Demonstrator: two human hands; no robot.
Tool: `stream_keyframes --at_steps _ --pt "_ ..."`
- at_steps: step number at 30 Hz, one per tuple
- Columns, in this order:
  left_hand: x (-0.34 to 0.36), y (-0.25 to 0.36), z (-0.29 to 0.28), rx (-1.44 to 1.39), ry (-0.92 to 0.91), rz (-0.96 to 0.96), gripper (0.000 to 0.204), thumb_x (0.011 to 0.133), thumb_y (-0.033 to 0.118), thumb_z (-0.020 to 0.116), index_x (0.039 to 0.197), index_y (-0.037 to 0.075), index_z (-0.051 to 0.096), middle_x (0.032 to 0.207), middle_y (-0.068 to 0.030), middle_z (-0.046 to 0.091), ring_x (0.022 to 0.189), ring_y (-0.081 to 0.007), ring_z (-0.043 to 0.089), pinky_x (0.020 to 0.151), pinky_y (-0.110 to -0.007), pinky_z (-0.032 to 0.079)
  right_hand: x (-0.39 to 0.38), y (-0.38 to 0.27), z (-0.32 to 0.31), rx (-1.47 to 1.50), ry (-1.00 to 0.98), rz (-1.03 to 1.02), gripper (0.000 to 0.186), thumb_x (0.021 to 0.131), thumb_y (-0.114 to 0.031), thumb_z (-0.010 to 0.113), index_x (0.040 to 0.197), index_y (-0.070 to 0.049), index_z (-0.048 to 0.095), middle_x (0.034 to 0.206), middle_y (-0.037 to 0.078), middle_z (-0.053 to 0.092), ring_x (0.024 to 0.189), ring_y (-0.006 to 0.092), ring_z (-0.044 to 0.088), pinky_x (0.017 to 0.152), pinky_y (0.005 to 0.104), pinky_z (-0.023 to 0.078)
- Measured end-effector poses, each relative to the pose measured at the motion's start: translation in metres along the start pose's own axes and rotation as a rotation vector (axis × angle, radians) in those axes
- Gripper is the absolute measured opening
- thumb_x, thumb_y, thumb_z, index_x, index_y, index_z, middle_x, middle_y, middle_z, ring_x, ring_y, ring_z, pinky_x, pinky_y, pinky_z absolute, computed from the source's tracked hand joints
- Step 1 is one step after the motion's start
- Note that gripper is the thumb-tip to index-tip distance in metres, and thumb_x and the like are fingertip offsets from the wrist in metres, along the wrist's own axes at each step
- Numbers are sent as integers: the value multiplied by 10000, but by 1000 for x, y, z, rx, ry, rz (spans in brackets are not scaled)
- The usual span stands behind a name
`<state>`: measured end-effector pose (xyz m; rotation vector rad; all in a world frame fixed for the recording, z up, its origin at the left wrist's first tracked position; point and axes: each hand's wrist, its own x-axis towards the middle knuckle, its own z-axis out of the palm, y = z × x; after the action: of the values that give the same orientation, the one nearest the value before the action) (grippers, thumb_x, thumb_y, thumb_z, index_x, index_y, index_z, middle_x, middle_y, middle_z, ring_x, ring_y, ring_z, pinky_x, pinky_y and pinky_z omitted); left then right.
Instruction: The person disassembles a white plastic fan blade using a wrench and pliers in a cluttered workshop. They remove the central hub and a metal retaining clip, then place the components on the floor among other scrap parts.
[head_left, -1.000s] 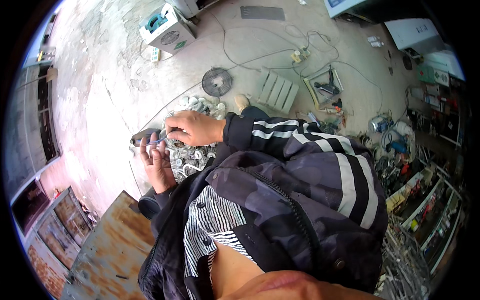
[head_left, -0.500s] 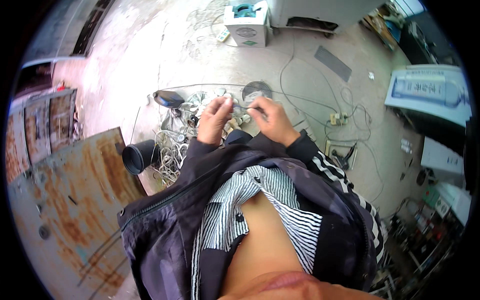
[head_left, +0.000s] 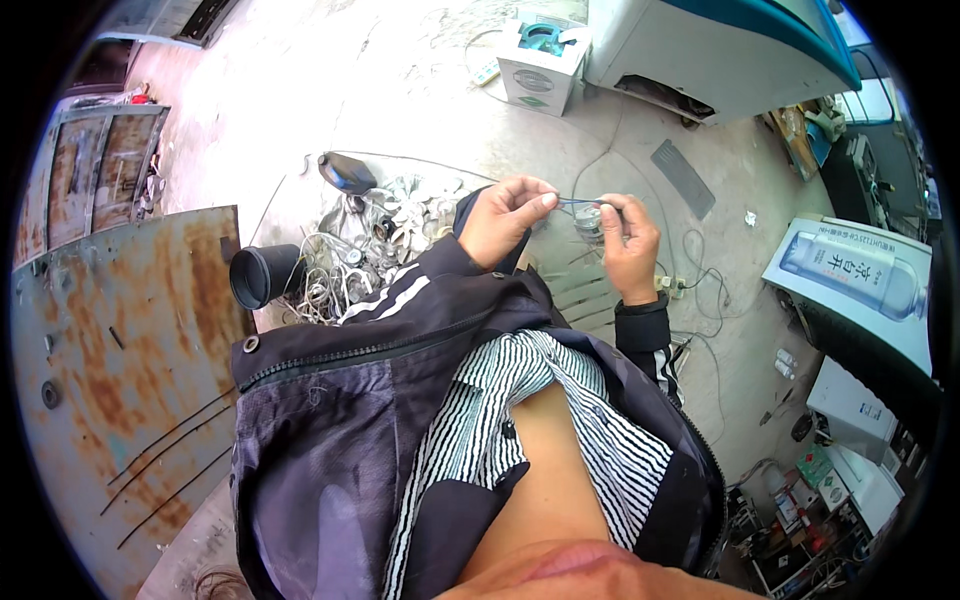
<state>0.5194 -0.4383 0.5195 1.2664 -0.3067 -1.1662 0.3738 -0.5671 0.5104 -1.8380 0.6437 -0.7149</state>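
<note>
A thin dark-blue wire [head_left: 580, 202] stretches between my two hands above the floor. My left hand [head_left: 505, 218] pinches one end of it between thumb and fingers. The other end is gripped in my right hand [head_left: 628, 245], thumb pressed to forefinger. Under the wire lies a round metal part [head_left: 587, 222], partly covered by my right hand. A heap of pale cables and metal parts [head_left: 345, 255] spreads over the floor to the left of my left hand. Beside the heap lie a dark bottle [head_left: 346, 173] and a black bucket [head_left: 266, 276] tipped on its side.
A rusty metal sheet [head_left: 150, 380] fills the left side. Far ahead stand a white box [head_left: 540, 75] and a white cabinet [head_left: 680, 60]. A grey flat strip [head_left: 684, 178] and loose cables lie on the right, near a printed carton [head_left: 850, 275].
Both hands have moved to the right and apart, and more of the wire shows between them. My view has shifted, so the cabinet and carton appear more fully.
</note>
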Motion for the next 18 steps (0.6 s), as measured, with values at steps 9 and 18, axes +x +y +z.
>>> stream_keyframes --at_steps 9,18 --pt "76 36 -91 -16 116 142 155 887 165 645 977 45 608 905 -31 656 819 -81 575 709 -217 450 96 7 65 137 22 64 113 928 -111 550 928 -6 591 790 14 589 705 79 535 603 215 420" --pt "181 101 -376 -85 697 11 256 894 239 641 1101 106 572 984 20 606 787 -50 508 692 -206 408 279 77 219 351 -93 220 122 989 -154 433 976 -42 480 722 -13 445 659 67 409 623 215 368"
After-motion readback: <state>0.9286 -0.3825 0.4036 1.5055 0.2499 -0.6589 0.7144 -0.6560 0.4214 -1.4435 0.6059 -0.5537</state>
